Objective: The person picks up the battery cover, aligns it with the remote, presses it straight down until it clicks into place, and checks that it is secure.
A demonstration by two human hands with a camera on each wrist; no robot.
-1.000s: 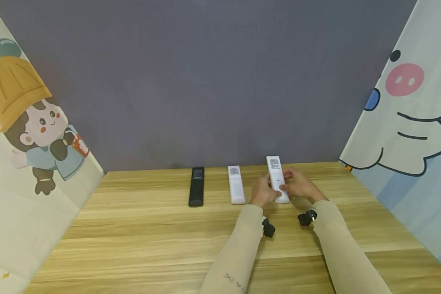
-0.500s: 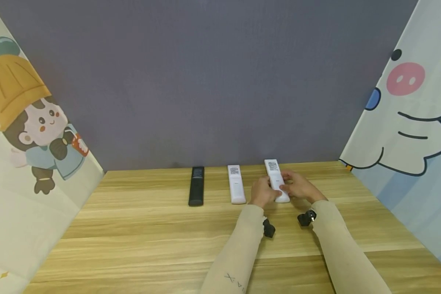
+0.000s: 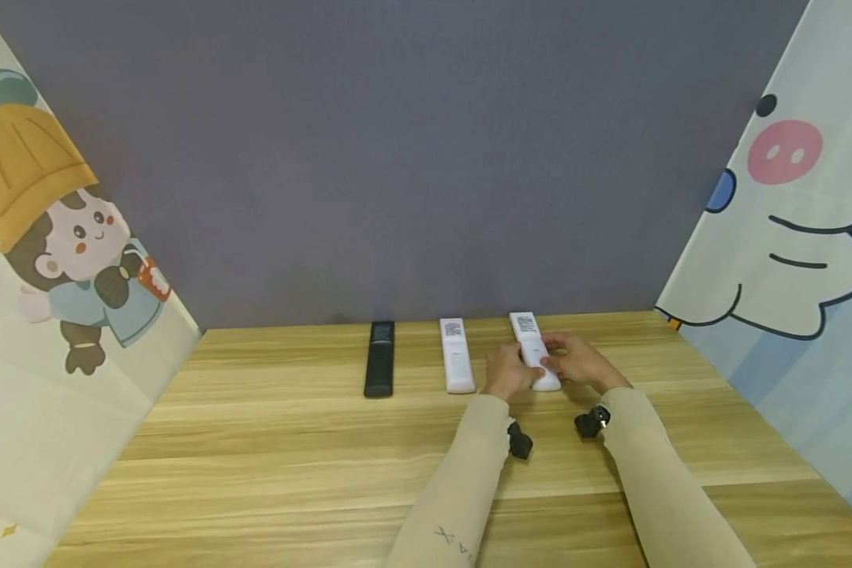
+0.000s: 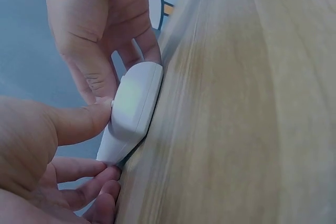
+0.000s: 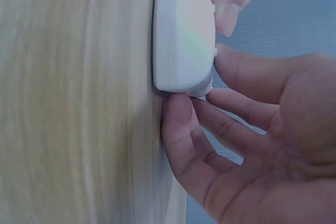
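Observation:
A white remote control (image 3: pixel 527 331) lies at the right of a row, label side up, slightly slanted. My left hand (image 3: pixel 506 372) holds its left side, the thumb over its top face. From the right, my right hand (image 3: pixel 580 364) grips the other side, thumb on top as well. The left wrist view has the remote (image 4: pixel 131 100) down against the wood, my left fingers curled by its edge. In the right wrist view, fingers of my right hand (image 5: pixel 283 124) touch its side near the tabletop. Part of the remote is hidden behind the hands.
Another white remote (image 3: pixel 457 359) lies just left of my left hand, and a black remote (image 3: pixel 379 363) farther left. All rest on a wooden table (image 3: pixel 291 457). A grey panel (image 3: pixel 426 173) rises at its back edge, with printed sheets at both sides.
The far end of the held remote has come down to the table and shifted a little left. Both hands keep their hold and have barely moved.

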